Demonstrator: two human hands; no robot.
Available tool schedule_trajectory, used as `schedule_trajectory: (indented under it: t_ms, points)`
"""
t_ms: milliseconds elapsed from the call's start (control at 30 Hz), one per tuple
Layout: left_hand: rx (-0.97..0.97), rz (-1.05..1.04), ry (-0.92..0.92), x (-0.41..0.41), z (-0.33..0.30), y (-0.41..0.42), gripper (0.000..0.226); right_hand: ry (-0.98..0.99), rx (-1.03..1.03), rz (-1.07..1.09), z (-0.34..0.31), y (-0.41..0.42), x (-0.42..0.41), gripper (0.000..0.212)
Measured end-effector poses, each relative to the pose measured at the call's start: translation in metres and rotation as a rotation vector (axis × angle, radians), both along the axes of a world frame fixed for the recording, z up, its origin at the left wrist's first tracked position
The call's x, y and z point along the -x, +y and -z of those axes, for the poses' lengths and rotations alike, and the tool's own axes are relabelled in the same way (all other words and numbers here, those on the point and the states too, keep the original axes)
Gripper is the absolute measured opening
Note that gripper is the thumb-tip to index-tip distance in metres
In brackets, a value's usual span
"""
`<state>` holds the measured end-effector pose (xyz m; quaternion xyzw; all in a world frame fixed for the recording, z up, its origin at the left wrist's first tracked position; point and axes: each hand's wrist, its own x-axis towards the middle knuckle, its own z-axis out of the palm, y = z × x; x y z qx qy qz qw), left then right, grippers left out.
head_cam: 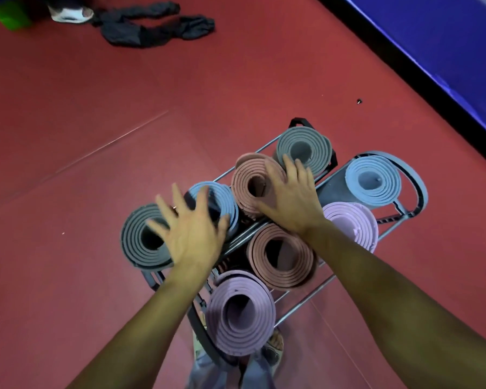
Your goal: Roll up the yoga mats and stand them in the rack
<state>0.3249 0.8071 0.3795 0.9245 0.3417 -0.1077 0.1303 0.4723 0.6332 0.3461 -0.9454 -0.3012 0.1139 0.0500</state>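
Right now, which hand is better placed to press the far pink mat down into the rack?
The right hand: it already lies flat on the far pink mat. The left hand is over the blue mat.

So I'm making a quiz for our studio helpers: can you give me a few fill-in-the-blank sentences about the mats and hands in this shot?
1. The rack holds ____ rolled mats in all.
2. The right hand rests with spread fingers on a mat coloured ____.
3. The left hand is over a grey mat and a ____ one.
4. The mat nearest the person is coloured ____.

Missing words: eight; pink; blue; lilac
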Motion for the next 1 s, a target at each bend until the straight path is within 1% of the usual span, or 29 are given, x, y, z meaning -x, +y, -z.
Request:
schedule_trajectory:
  t_ms: [67, 133, 200, 267, 333, 433, 533, 600, 667, 733, 767, 833, 933, 1000]
  points:
    - [0.028, -0.041, 0.102, 0.032, 0.003, -0.001, 0.080, 0.008, 0.025, -0.084, -0.002, -0.004, 0.002, 0.081]
    - [0.036, -0.029, 0.186, 0.052, 0.012, -0.014, 0.089, -0.035, 0.062, -0.101, -0.001, 0.000, 0.003, 0.072]
    - [0.043, 0.001, 0.188, 0.056, 0.020, -0.036, 0.094, -0.082, 0.072, -0.044, 0.001, 0.013, 0.002, 0.065]
    - [0.057, 0.024, 0.182, 0.054, 0.025, -0.053, 0.094, -0.100, 0.095, 0.007, 0.003, 0.026, -0.001, 0.061]
    - [0.054, 0.021, 0.178, 0.054, 0.027, -0.050, 0.096, -0.103, 0.133, -0.012, 0.001, 0.029, -0.001, 0.063]
    - [0.088, 0.017, 0.159, 0.058, 0.028, -0.038, 0.097, -0.046, 0.180, -0.046, -0.005, 0.025, -0.002, 0.068]
    - [0.132, 0.041, 0.162, 0.063, 0.027, -0.042, 0.098, 0.023, 0.234, -0.001, -0.011, 0.020, 0.000, 0.073]
    - [0.168, 0.024, 0.185, 0.060, 0.026, -0.044, 0.101, 0.059, 0.175, 0.044, -0.014, 0.019, 0.011, 0.079]
    - [0.254, 0.031, 0.187, 0.053, 0.021, -0.040, 0.102, 0.077, 0.107, 0.050, -0.019, 0.015, 0.027, 0.082]
    - [0.382, 0.047, 0.140, 0.053, 0.015, -0.032, 0.097, 0.117, 0.066, 0.034, -0.027, 0.008, 0.045, 0.082]
    - [0.412, 0.067, 0.116, 0.058, 0.014, -0.027, 0.093, 0.140, 0.035, 0.026, -0.028, 0.005, 0.055, 0.080]
    - [0.387, 0.124, 0.082, 0.072, 0.013, -0.020, 0.093, 0.156, -0.056, 0.007, -0.034, -0.004, 0.076, 0.077]
    - [0.314, 0.185, 0.032, 0.098, 0.014, -0.019, 0.090, 0.087, -0.263, -0.045, -0.039, -0.023, 0.115, 0.067]
    - [0.268, 0.245, -0.021, 0.111, 0.011, -0.025, 0.085, 0.048, -0.301, -0.050, -0.039, -0.037, 0.137, 0.063]
